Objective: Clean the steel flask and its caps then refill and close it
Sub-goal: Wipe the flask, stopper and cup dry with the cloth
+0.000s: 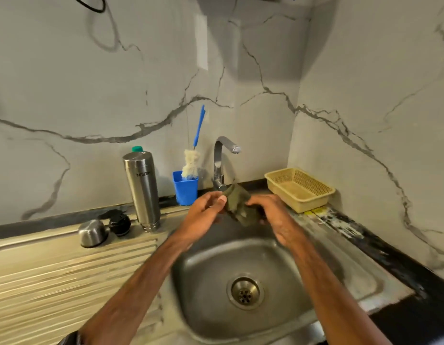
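The steel flask [142, 190] stands upright on the drainboard, left of the sink, with no cap on it. Its steel outer cap [92, 232] and black inner cap [119, 224] lie just left of it. Above the sink bowl [243, 282], my left hand [207, 207] and my right hand [272, 211] both grip a dark green scrub pad [239, 204] between them, right under the tap [222, 161]. No water is visibly running from the tap.
A blue cup [185, 188] with a blue-handled bottle brush [192, 163] stands behind the sink. A beige plastic basket [299, 189] sits at the back right. A green-capped bottle [137, 148] is mostly hidden behind the flask. The ridged drainboard [66, 282] spreads to the left.
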The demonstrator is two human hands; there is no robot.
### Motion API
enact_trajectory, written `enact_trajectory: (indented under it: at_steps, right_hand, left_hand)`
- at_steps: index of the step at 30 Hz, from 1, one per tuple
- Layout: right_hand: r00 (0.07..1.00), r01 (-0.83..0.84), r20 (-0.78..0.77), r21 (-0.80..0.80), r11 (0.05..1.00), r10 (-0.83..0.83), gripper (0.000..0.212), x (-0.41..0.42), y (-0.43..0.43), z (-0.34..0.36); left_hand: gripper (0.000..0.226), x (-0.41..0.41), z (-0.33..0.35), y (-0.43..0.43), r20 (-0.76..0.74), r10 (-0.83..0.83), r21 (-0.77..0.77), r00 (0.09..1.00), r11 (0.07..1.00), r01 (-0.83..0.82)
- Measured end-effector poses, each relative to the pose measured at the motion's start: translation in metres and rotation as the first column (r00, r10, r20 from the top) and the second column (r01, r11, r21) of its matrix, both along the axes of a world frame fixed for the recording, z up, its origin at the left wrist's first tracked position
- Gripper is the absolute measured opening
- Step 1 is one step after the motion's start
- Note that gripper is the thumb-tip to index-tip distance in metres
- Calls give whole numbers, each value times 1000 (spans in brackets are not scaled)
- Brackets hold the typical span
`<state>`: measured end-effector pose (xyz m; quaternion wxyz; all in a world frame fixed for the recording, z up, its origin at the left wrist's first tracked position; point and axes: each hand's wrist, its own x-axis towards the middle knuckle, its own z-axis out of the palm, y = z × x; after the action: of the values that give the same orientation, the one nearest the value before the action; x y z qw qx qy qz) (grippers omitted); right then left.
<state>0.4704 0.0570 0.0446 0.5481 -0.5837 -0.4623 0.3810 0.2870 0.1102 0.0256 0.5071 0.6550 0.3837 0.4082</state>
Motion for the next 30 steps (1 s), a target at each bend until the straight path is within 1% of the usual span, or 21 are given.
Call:
enact_trajectory:
  at_steps: [1,4,7,10,13,16,20,23,25,26,28,30]
  right_hand:
    - [999,-33,-25,-32,999,32,13,-12,-2,-5]
    - [966,-123,-236,-63,990,105,19,-44,-5,-9]
    - [947,-178,-282,-66,982,152,23,-70,1,-13]
    - [944,-255,-237,-84,963,229,25,-93,12,-15]
    - [965,-251,-97,-92,964,242,30,-115,24,-15]
    - [970,-234,-72,-40,971,231,37,-138,31,-17]
    - [937,-349,21,37,937,348,39,-154,25,-29]
    - [938,-346,53,52,937,343,39,-151,26,-37]
    - [942,-334,51,14,943,333,32,-146,28,-40]
    - [947,-320,19,0,947,320,29,-142,29,-41]
    - [955,-292,-63,-14,956,291,27,-134,30,-41]
    - [948,-309,-92,-28,951,305,29,-127,30,-39]
  left_hand:
    - [31,-10,0,-4,22,-13,-17,1000,1000,14]
    - [31,-35,2,-15,43,-33,-24,998,999,34]
    - [29,-59,1,-20,28,25,40,999,999,-26]
    - [27,-87,4,-20,61,143,76,988,986,-147]
    - [28,-114,4,-17,80,224,24,971,974,-227]
    - [29,-133,-4,-10,62,285,-24,956,958,-284]
    - [27,-141,-5,-6,-14,290,-86,957,953,-290]
    - [27,-141,-3,-4,-68,236,-89,969,966,-242]
    - [27,-142,-2,-2,-100,196,-73,975,976,-204]
    - [29,-143,-1,-1,-116,183,-61,976,980,-191]
    - [38,-145,0,3,-151,172,-23,973,984,-178]
    - [49,-147,0,6,-190,172,42,966,985,-167]
